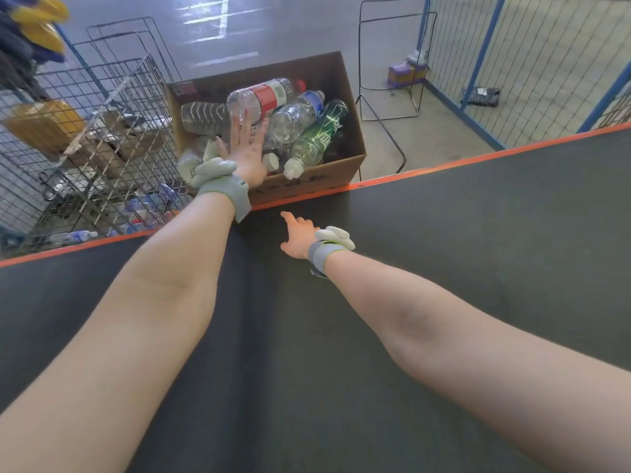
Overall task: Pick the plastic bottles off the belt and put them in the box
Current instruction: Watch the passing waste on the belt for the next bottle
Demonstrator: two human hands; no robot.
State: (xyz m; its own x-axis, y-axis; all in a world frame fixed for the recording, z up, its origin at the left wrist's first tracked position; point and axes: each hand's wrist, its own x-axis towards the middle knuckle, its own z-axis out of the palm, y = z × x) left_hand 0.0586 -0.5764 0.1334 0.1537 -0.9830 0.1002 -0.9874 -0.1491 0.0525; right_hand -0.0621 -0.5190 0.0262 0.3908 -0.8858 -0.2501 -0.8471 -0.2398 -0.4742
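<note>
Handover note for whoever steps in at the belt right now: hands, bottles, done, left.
Left hand: open, straight fingers over the cardboard box, holding nothing.
Right hand: open, low over the belt, holding nothing.
Bottles: a red-label bottle, a blue-label bottle and a green bottle lie piled in the box with others.
Done: these bottles are boxed.
Left: no bottle shows on the visible stretch of belt; watch for more.
</note>
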